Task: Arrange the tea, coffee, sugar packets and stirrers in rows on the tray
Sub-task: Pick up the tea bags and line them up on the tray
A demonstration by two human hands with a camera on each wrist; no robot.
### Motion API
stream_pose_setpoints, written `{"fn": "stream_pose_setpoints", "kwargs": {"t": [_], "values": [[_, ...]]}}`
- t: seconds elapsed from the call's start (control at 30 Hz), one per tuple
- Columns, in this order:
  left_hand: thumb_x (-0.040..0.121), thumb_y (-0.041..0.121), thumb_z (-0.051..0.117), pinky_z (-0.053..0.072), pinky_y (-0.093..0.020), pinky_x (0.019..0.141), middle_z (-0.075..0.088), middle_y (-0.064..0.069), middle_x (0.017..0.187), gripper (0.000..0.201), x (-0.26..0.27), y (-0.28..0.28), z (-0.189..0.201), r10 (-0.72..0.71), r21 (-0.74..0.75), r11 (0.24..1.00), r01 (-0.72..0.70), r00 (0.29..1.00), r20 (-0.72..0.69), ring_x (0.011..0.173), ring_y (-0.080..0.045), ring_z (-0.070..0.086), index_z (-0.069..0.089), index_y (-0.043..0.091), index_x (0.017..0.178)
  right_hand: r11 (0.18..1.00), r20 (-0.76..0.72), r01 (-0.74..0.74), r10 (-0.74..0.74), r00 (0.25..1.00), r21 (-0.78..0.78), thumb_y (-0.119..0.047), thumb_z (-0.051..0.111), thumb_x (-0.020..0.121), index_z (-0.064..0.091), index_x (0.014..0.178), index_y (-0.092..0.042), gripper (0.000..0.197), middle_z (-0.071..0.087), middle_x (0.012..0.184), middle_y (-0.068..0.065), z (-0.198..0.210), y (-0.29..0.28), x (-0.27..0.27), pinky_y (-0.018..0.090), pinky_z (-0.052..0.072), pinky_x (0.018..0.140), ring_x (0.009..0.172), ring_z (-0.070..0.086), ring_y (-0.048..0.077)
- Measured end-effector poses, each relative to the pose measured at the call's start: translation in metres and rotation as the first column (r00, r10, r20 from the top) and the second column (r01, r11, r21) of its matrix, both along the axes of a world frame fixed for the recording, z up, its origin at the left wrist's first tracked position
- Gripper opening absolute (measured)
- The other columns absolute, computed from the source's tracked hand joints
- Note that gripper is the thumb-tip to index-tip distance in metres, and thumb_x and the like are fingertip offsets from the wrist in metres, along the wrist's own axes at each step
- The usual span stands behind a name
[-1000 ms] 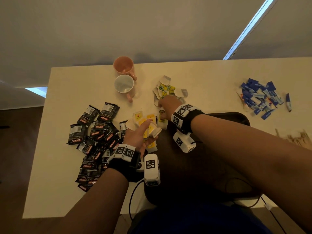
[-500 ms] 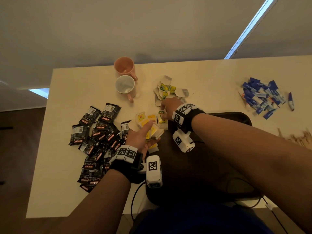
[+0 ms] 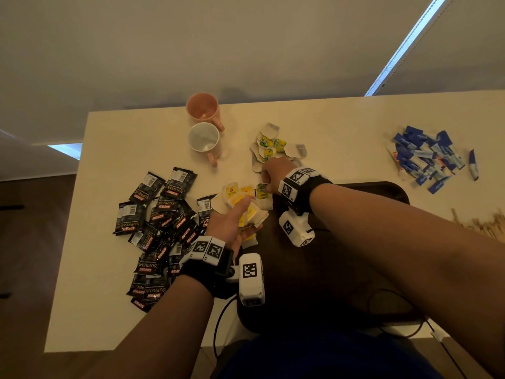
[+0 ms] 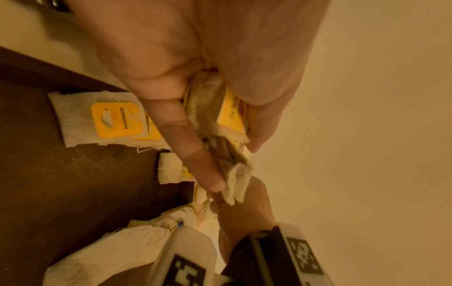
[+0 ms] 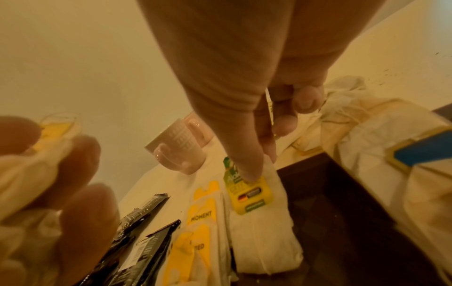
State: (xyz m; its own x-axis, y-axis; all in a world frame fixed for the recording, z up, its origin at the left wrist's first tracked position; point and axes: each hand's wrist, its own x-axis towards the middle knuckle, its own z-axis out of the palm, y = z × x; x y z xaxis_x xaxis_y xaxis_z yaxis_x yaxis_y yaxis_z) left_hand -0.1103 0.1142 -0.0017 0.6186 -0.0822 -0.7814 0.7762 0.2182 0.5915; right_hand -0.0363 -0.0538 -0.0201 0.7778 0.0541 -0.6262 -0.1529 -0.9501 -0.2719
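The dark tray [image 3: 388,192] is taken as the landmark: at its far left corner a green-tagged tea bag [image 5: 254,195] is being set down by the right hand [image 3: 273,173], and the coming move is judged to turn on how that bag sits against the row of yellow-tagged tea bags [image 5: 203,211] just to its left. The bag's long axis is seen to run from the tray's far edge toward the person, roughly parallel to the yellow-tagged ones, and it lies directly under the right hand, which is the nearer of the two. In the right wrist view the thumb [image 5: 244,154] is pressed onto the green tag while the other fingers are curled behind the bag's top edge, so the bag is taken to be pinched and not yet let go; whether it rests fully on the tray or partly on the surface cannot be told. The left hand [image 3: 232,222], over the tray's left edge and nearer the person, is closed round a bunch of tea bags [image 4: 220,123], thumb on one side and fingers on the other, with further bags lying beneath it on the tray [image 4: 49,174]. Off the tray, a loose heap of tea bags [image 3: 273,146] is left beyond its far left corner, coffee sachets [image 3: 164,214] to its left, blue sugar packets [image 3: 426,157] past its far right corner and wooden stirrers [image 3: 481,222] to its right; two mugs [image 3: 203,124] stand farther back
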Motion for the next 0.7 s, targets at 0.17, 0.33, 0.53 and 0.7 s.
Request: {"fn": "stream_pose_setpoints", "kwargs": {"t": [0.17,0.33,0.53,0.7], "values": [[0.086,0.018,0.075,0.057,-0.032,0.057,0.073,-0.016,0.110,0.038,0.001,0.003,-0.002,-0.004,0.001,1.000,0.004,1.000,-0.023,0.087,-0.028,0.074,0.066,0.005,0.120,1.000,0.027,-0.019,0.019,0.999,0.007,-0.015,0.071,0.084,0.068,0.104,-0.007,0.021,0.066,0.112,0.008,0.001,-0.003,0.002,0.025,0.042,0.071,0.102,0.063,0.026],[0.087,0.017,0.073,0.057,-0.032,0.056,0.073,-0.014,0.108,0.038,0.002,0.003,0.000,-0.019,-0.010,1.000,0.019,1.000,-0.017,0.079,-0.023,0.075,0.065,0.005,0.122,0.999,0.086,0.006,-0.009,0.996,0.033,-0.025,0.073,0.084,0.065,0.105,-0.011,0.026,0.063,0.110,0.006,0.001,-0.006,-0.001,0.030,0.048,0.080,0.103,0.060,0.025],[0.089,0.017,0.071,0.057,-0.033,0.057,0.073,-0.013,0.108,0.036,-0.001,0.005,0.002,-0.103,-0.006,0.995,0.103,0.995,0.018,0.078,-0.023,0.075,0.063,0.009,0.124,0.937,0.274,-0.002,-0.100,0.956,0.349,-0.039,0.068,0.085,0.073,0.099,-0.020,0.024,0.070,0.096,-0.005,0.025,-0.002,-0.010,0.027,0.053,0.081,0.089,0.064,0.011],[0.090,0.015,0.069,0.058,-0.035,0.056,0.074,-0.011,0.101,0.028,-0.005,0.006,0.007,-0.225,0.011,0.974,0.225,0.973,0.055,0.081,-0.024,0.074,0.062,0.014,0.118,0.832,0.209,-0.092,-0.029,0.978,0.547,-0.029,0.075,0.084,0.076,0.099,-0.014,0.021,0.070,0.082,-0.007,0.053,0.003,-0.024,0.004,0.044,0.063,0.068,0.058,-0.010]]}}
